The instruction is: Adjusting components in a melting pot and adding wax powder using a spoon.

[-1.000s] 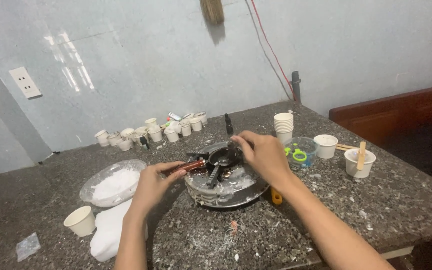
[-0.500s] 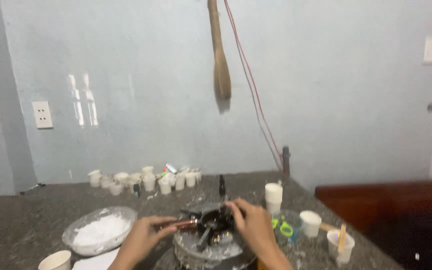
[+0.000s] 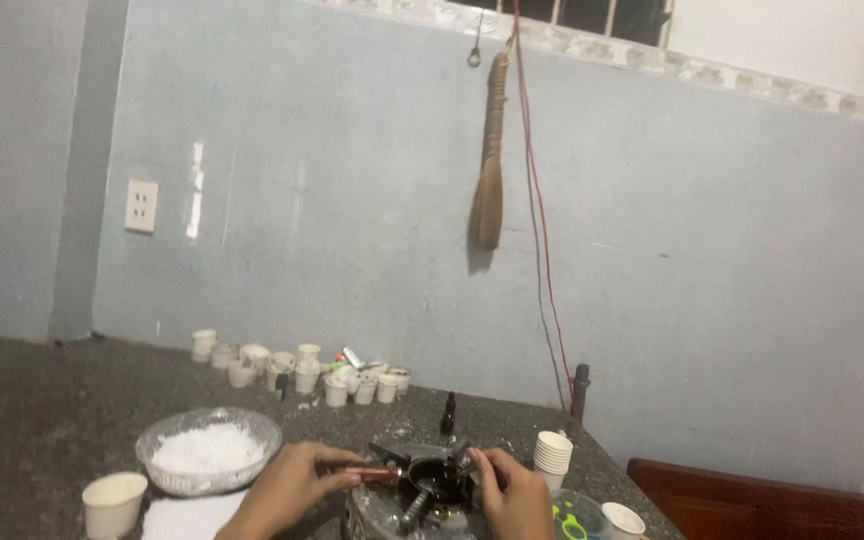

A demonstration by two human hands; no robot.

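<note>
In the head view, the left hand is gripping the reddish-brown handle of a small black pan, fingers closed around it, and the pan is sitting on the dark pot support of a round metal stove near the front edge of the speckled worktop. The right hand is resting at the pan's far rim, fingertips pinched together on something small; what it is pinching is too small and dark to make out.

Judging from this, the pan is being steadied while something is worked at its rim. To do that well, the left hand should be keeping the handle level and the pan seated square on the support, since a tilt would likely be spilling whatever is inside. The right hand should be staying light at the rim, clear of the stove's crusted middle.

Around them, a clear bowl of white powder and a single paper cup are lying to the left, a stack of paper cups to the right, and a row of small white cups along the blue wall.
</note>
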